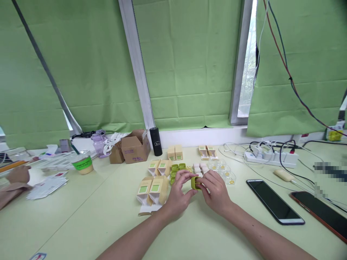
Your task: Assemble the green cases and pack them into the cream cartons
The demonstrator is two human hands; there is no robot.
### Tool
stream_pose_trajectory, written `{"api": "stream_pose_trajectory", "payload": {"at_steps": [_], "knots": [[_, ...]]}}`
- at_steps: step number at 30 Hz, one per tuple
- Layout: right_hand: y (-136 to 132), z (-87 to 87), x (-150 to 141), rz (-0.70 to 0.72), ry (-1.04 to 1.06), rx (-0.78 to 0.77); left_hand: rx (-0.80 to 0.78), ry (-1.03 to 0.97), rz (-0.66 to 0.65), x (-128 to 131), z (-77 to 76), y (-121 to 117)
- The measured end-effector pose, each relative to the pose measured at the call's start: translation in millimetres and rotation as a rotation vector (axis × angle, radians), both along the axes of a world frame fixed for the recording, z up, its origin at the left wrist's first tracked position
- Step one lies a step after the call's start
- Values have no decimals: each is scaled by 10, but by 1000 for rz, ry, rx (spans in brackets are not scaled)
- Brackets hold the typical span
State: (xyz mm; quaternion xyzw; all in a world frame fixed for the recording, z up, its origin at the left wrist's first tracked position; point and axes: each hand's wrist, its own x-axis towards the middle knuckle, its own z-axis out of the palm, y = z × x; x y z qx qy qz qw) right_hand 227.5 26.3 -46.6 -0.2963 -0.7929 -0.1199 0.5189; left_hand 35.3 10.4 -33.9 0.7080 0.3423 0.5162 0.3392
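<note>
My left hand (179,195) grips a small yellow-green square case (194,183) between thumb and fingers, tilted with its open side toward the right. The closed fingertips of my right hand (216,189) reach into that opening; whatever they pinch is hidden. Just behind my hands stand more green cases (175,167), a few tiny yellow pieces (189,168) and several whitish-pink blocks (197,165). Clear plastic pieces with yellow centres (227,174) lie beyond my right hand. Left of my left hand are open cardboard cartons with green labels (155,188).
More small cartons (175,152) stand farther back, near a black bottle (155,141) and a brown box (135,146). Two phones (275,200) and a cabled power strip (271,159) lie right. At left are a drink cup (82,163), papers (48,186) and another person's hand (18,175).
</note>
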Motion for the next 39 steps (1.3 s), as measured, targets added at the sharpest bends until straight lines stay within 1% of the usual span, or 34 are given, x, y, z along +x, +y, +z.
{"api": "stream_pose_trajectory", "payload": {"at_steps": [12,16,20,22,25,29,32,34,36,39], "knots": [[-6,12,-10,19,-8,8,-13,-2,-28,-3,-14,2],[-3,16,5,18,-22,23,-8,17,-25,-12,3,-1],[-7,37,43,72,-33,40,12,53,-14,-26,33,-11],[-17,50,63,109,-16,47,29,69,11,-38,34,-6],[-37,62,82,139,25,43,53,72,90,-58,15,20],[-47,43,80,117,10,-2,68,76,173,-63,-21,59],[-35,6,63,107,-30,-39,78,88,164,-50,-35,66],[-23,-17,51,131,-35,-61,78,88,150,-44,-37,62],[-13,-35,43,150,-21,-85,78,75,128,-47,-36,58],[-1,-64,39,128,35,-104,97,47,104,-62,-38,67]]}}
